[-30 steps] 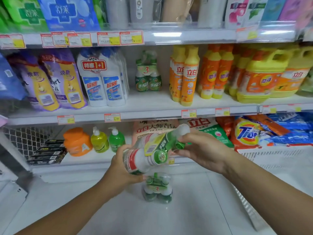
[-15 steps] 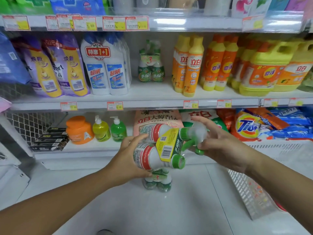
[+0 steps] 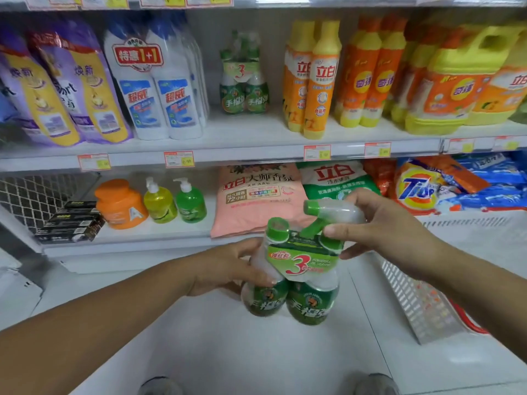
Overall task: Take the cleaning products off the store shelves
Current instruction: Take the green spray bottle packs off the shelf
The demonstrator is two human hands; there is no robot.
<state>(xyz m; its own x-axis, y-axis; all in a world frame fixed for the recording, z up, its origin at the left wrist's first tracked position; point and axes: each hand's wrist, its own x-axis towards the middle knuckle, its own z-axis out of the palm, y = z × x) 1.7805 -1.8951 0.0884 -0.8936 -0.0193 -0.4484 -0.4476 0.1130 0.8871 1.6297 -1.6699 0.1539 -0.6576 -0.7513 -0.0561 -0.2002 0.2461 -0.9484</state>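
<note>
Turned from its tilted, sideways lie of half a second ago, the pack of green spray bottles (image 3: 302,263) now stands upright in mid-air, its caps up and the "3" sleeve facing the camera. It hangs in front of the lower shelf (image 3: 159,232) and above the white floor (image 3: 256,354).

The left hand (image 3: 228,269) grips the left bottle at its shoulder. The thumb lies across the front, while the fingers curl behind the pack and are hidden.

The right hand (image 3: 390,232) grips the trigger head (image 3: 333,209). Its fingers are curled over the top and the thumb is pressed beneath, so the far side of the head is covered.

The pack that stood on the floor earlier cannot be made out and may lie behind the held one.

A matching pack (image 3: 245,81) remains on the middle shelf (image 3: 228,146), between the white bottles (image 3: 154,89) and the orange bottles (image 3: 313,78).

The price tags (image 3: 179,159) are too blurred to read. The top shelf is cut off by the upper edge, and the yellow jugs (image 3: 456,81) run out of frame on the right.

A perforated white basket (image 3: 422,309) shows only in part behind the right forearm. Two shoe tips (image 3: 159,387) are clipped by the bottom edge.
</note>
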